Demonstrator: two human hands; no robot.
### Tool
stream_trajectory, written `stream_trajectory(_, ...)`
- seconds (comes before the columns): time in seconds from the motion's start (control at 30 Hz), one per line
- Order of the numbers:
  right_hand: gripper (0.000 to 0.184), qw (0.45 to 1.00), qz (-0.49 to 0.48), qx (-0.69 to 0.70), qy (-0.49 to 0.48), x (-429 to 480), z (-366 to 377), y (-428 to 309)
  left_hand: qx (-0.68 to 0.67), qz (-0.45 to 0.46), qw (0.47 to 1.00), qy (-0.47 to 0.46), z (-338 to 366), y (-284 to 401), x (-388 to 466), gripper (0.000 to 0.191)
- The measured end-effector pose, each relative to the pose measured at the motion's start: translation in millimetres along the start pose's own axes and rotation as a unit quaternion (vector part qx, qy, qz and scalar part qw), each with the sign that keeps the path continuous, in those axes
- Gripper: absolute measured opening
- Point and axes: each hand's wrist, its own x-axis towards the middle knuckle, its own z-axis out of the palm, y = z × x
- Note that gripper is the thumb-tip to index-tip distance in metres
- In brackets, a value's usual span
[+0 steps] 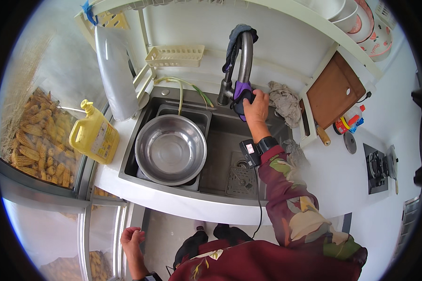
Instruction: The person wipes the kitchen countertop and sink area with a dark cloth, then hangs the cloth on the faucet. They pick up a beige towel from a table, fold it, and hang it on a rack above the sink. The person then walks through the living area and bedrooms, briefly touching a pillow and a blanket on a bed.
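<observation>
My right hand [257, 108] is at the faucet, its fingers on a dark and purple cloth [242, 92] at the lower end of the curved metal spout [246, 58]. A dark cloth [237, 38] is draped over the top of the spout. Below the hand lies the right basin of the grey sink [216, 165], with a perforated drain plate [237, 181]. A stainless steel bowl [171, 149] rests over the left basin, a green onion [180, 93] behind it. My left hand [132, 237] hangs by the window frame, fingers bent, holding nothing.
A yellow jug with a pump top [107, 140] and a plastic bag roll [114, 73] stand at left. To the right are a crumpled rag [285, 100], a brown cutting board [334, 87], a wooden handle [323, 136], a bottle [348, 119] and a gas stove [375, 168]. A shelf frame spans above.
</observation>
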Motion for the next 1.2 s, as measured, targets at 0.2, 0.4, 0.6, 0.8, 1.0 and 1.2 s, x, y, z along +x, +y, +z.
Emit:
stream_trajectory(0.2,0.015,0.998,-0.013,0.020,-0.062,30.9,13.9,-5.8,0.019,-0.008,1.000,0.001,0.3,-2.3,-4.9,0.008)
stream_trajectory(0.4,0.019,0.974,0.015,-0.055,-0.221,5.2,17.9,-10.2,0.010,-0.010,1.000,-0.004,8.6,0.0,-5.3,0.007)
stream_trajectory(0.6,0.014,0.993,0.008,0.101,-0.055,22.7,-23.1,-5.2,0.002,-0.012,1.000,-0.020,13.7,1.4,-5.1,0.007)
stream_trajectory(0.8,0.020,0.941,-0.158,0.294,0.058,95.3,-67.0,-63.9,0.009,0.001,0.999,-0.038,21.5,10.1,-5.1,0.009)
stream_trajectory(1.0,0.018,0.946,-0.139,0.290,0.050,142.5,-77.4,-104.7,0.003,0.020,0.999,-0.046,23.0,17.4,-4.4,0.009)
stream_trajectory(1.2,0.011,0.891,-0.143,0.431,-0.022,130.2,-119.7,-136.9,-0.009,0.020,0.999,-0.033,17.1,14.2,2.8,0.008)
